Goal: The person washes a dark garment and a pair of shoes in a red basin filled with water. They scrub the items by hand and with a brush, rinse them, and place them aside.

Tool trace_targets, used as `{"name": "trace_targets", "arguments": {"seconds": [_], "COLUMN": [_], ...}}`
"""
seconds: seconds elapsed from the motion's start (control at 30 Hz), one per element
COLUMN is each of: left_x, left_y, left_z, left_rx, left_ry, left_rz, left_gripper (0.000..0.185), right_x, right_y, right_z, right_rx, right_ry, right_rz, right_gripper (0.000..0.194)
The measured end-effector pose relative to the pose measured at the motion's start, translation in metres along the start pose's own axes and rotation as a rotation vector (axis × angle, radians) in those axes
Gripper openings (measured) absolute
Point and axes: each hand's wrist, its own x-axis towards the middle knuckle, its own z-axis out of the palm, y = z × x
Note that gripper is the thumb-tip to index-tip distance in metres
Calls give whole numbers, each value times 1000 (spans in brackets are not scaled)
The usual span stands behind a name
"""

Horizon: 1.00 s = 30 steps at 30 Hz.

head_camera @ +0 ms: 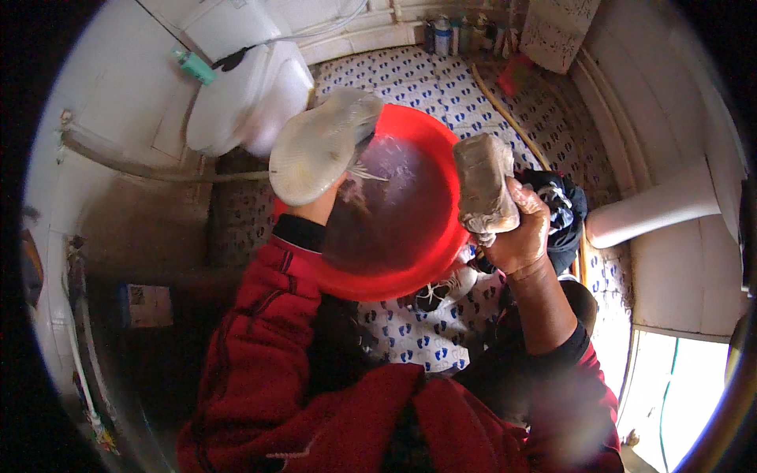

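Observation:
My left hand grips a shoe, its pale, wet sole turned up towards me. The sole hides most of the hand, and a white lace hangs down beside it. The shoe is over the left side of a red plastic basin of murky, foamy water. My right hand, wet, clasps a thick greyish-brown block that looks like a bar of soap. It is held up by the basin's right rim. A light sneaker with white laces stands on the floor below the basin.
Dark clothing is heaped right of the basin. A white toilet with a green bottle on it stands back left. Several bottles line the back wall. A long stick and a white pipe lie to the right.

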Motion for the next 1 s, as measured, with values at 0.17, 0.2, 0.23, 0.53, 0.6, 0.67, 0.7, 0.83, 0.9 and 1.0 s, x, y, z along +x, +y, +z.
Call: {"name": "trace_targets", "arguments": {"seconds": [0.17,0.2,0.23,0.53,0.6,0.67,0.7,0.83,0.9,1.0], "left_x": [-25,-29,-32,-29,-31,-34,-33,-35,-39,-44], "left_y": [45,46,45,-19,-24,-31,-30,-33,-35,-21], "left_z": [19,22,25,7,10,10,17,38,55,88], "left_rx": [170,153,119,-1116,-1270,-1157,-1106,-1110,-1023,-894], "left_ry": [-107,-127,-146,170,55,118,144,126,165,180], "left_rz": [135,130,109,-386,-431,-455,-471,-530,-502,-497], "left_gripper": [40,41,42,67,73,73,73,63,56,55], "right_x": [9,10,10,13,15,18,18,27,30,44], "right_y": [20,22,23,8,4,5,2,-16,-20,-17], "right_z": [9,6,4,-9,-13,-9,-8,-3,17,19], "right_rx": [0,-1,-6,-60,-59,-78,-91,-279,-442,-1131], "right_ry": [-39,-25,-30,58,57,69,80,153,260,413], "right_rz": [63,75,77,6,-34,-74,-101,-223,-490,-980], "right_gripper": [54,55,55,55,56,57,57,52,41,36]}}
